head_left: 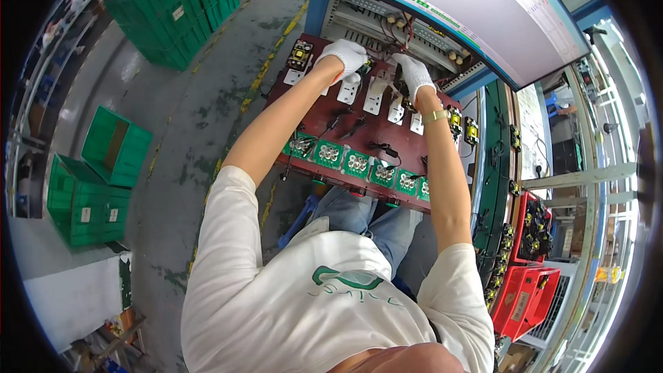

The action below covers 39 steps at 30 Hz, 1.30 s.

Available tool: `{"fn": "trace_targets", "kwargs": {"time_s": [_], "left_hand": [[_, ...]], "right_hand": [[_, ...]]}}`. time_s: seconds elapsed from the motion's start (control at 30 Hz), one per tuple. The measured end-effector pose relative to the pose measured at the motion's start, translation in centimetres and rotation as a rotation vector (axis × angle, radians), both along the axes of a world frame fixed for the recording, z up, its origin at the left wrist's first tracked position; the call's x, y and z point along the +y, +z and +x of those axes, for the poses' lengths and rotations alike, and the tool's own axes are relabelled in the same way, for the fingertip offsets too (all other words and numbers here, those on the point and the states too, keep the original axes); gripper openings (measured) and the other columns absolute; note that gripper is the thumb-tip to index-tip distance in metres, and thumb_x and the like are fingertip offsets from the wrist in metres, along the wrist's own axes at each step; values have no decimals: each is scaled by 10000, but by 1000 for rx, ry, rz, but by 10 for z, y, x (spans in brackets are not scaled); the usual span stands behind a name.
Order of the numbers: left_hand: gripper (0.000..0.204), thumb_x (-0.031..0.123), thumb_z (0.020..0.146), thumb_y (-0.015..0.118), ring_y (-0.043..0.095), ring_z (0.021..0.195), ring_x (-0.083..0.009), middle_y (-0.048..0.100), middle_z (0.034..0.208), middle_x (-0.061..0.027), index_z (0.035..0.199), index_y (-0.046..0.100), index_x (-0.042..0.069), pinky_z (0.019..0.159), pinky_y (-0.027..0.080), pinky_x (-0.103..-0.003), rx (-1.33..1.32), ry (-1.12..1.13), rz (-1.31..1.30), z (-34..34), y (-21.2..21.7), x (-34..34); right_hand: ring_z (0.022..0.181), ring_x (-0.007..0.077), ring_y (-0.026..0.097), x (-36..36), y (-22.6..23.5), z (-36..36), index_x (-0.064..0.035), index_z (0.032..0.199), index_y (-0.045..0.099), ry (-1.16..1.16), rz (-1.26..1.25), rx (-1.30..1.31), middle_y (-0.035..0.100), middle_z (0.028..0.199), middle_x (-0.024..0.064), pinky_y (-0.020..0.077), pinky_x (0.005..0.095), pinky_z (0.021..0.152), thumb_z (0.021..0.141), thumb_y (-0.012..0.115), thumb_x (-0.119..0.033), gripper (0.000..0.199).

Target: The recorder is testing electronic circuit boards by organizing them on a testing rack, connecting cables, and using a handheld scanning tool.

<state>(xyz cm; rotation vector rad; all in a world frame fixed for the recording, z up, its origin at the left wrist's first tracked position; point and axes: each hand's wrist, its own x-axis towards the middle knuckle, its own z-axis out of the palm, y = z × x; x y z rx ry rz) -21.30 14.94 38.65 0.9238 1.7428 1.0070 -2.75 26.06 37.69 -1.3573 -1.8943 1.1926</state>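
Note:
Both of my hands wear white knit gloves and reach over the far side of a dark red test bench. My left hand is closed at the far left part, its fingers curled next to a small circuit board with yellow on it; what it grips is mostly hidden. My right hand is bent with fingertips pinched near thin wires, by a dark part I cannot make out. Below the hands runs a row of white socket plates. Nearer me lie black cables and a row of green boards with round silver contacts.
A large monitor hangs over the bench's far right. More circuit boards with yellow transformers sit at the bench's ends. To the right runs a green conveyor with red bins. Green crates stand on the floor at left.

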Motion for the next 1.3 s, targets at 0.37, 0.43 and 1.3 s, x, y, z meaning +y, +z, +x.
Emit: {"fn": "trace_targets", "kwargs": {"time_s": [0.37,0.43,1.3], "left_hand": [[370,138,1001,619,666,479,-194,768,1098,-115,1354,719,97,484,589,-300,-111,226,119,33,-1,-35],[383,110,1004,600,664,450,-207,774,1071,-131,1370,713,119,476,586,-303,-155,270,184,34,-11,-35],[376,217,981,569,700,1120,-416,658,1442,-112,1340,657,145,915,568,-495,1260,-178,177,69,2,-49]], "right_hand": [[1057,309,681,1,-4,-19,30,1257,713,137,158,-490,739,1256,160,535,387,926,1018,545,-382,505],[1060,320,682,-6,-6,-25,26,1253,711,140,189,-569,735,1263,165,536,397,927,1022,534,-382,501],[1091,427,704,-72,62,10,-12,1207,689,32,514,-434,703,1323,218,556,487,947,1076,417,-369,468]]}}
